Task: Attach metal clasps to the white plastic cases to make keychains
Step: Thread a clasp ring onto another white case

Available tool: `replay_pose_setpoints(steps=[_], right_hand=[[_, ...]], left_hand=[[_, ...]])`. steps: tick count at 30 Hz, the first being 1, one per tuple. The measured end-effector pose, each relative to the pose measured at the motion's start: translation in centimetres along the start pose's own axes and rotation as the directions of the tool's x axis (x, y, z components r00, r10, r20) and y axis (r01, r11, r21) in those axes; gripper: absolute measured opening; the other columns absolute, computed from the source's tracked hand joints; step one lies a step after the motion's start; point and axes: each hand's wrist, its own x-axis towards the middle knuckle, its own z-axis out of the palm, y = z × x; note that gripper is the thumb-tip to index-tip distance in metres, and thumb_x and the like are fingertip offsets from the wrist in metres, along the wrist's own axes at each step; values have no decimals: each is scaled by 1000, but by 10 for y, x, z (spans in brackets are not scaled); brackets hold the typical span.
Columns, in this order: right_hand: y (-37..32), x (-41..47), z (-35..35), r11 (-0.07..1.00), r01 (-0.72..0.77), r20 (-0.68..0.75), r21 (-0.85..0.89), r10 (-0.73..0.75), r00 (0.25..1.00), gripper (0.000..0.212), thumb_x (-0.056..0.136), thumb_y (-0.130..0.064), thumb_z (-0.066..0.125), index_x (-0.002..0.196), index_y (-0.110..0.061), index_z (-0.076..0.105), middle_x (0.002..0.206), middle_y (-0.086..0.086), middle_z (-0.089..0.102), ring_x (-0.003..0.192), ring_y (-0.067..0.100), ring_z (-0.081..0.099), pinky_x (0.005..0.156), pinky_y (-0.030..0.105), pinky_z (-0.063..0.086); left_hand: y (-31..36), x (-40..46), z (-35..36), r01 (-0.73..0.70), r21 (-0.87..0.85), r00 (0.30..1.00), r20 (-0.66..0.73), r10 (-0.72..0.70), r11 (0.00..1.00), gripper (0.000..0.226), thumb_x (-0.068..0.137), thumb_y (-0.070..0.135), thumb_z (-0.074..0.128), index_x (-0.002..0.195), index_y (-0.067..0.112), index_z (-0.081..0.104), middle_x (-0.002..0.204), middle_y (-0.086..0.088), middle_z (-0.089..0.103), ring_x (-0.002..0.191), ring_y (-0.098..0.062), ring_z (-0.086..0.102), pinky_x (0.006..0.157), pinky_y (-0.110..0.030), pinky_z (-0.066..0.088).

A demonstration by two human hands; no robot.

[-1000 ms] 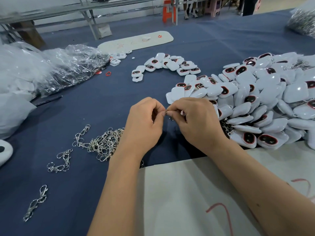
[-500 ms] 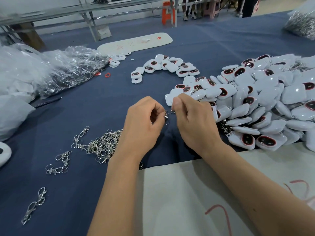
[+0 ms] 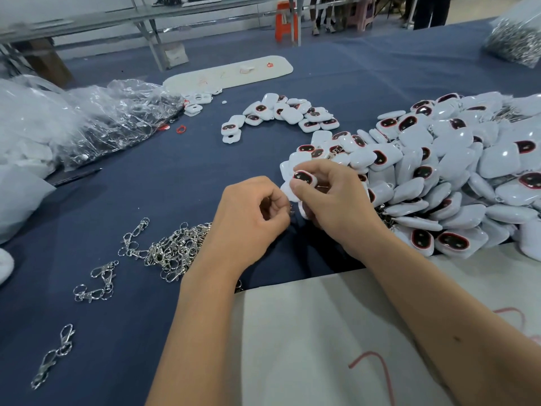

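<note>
My right hand (image 3: 333, 200) pinches a white plastic case (image 3: 303, 180) with a dark red-rimmed window, lifted just in front of the big heap of white cases (image 3: 456, 177). My left hand (image 3: 251, 218) is curled beside it, fingertips pinching a small metal clasp (image 3: 290, 210) that is mostly hidden. The two hands nearly touch. A pile of loose metal clasps (image 3: 175, 250) lies on the blue cloth left of my left wrist.
A smaller arc of white cases (image 3: 281, 115) lies further back. Stray clasps (image 3: 96, 282) are scattered at the near left. Clear plastic bags (image 3: 96, 121) fill the far left. A white board (image 3: 322, 332) covers the near table edge, and a white tray (image 3: 228, 74) lies far back.
My right hand has lifted and turned a white case so its dark window faces up. My left hand stays in place, still pinching the clasp.
</note>
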Motion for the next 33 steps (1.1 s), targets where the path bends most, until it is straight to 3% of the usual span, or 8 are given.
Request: replay_pose_setpoints(steps=[6,10,14,20,24,28,30,33], right_hand=[[-1,-1,1,997,56,-18,-59,-57,998,20,92,-15,59,96,4,63,66,1,43,61,19,38,59,35,37],[0,-1,1,996,48,-58,-79,-52,997,13,93,-12,60,98,-14,73,57,-18,49,53,4,42,56,20,39],[-2,-1,0,997,42,-56,-63,-45,997,15,93,-12,62,98,-21,72,56,-20,52,51,3,45,57,17,38],[-4,-3,1,995,42,-60,-85,-48,997,13,90,-11,63,98,-14,73,68,-3,56,59,10,47,59,26,44],[-5,-4,3,977,107,-88,-183,-125,988,13,88,-11,63,94,-2,70,74,19,63,59,16,46,59,36,47],[-6,-7,5,961,143,-137,-235,-178,974,10,87,-13,65,89,-4,69,73,14,65,66,30,57,61,39,48],[-6,-8,5,979,108,-166,-171,-137,977,5,88,-15,66,87,-12,69,64,2,62,56,17,52,55,30,46],[-10,-9,9,977,-23,-161,214,58,985,1,90,-14,68,90,-13,69,62,-6,59,50,12,46,49,23,39]], left_hand=[[-1,1,1,4,-17,1000,-17,-4,1000,19,81,-1,68,75,17,66,77,4,65,71,-17,61,68,-34,52],[0,1,1,0,-20,1000,-14,0,1000,20,82,-1,68,75,18,66,77,3,64,72,-18,61,69,-38,53],[1,0,1,-8,-16,1000,-17,8,1000,18,82,0,68,75,16,66,78,3,65,74,-19,61,70,-38,52],[1,1,2,-10,21,1000,-27,11,1000,17,83,0,68,75,15,66,78,2,65,73,-17,60,68,-32,51],[1,1,3,25,64,999,-32,-23,998,17,83,2,69,75,17,66,76,5,63,69,-12,57,61,-16,43],[-1,2,4,63,94,997,-50,-59,994,17,85,5,69,75,19,67,75,7,64,69,-8,55,61,-13,40],[-2,3,4,67,69,993,-97,-60,995,16,88,7,71,78,19,69,77,9,65,71,-6,57,63,-12,41],[-1,5,0,38,-64,982,-184,-49,997,11,92,10,72,86,19,74,86,10,70,83,-7,66,75,-15,48]])
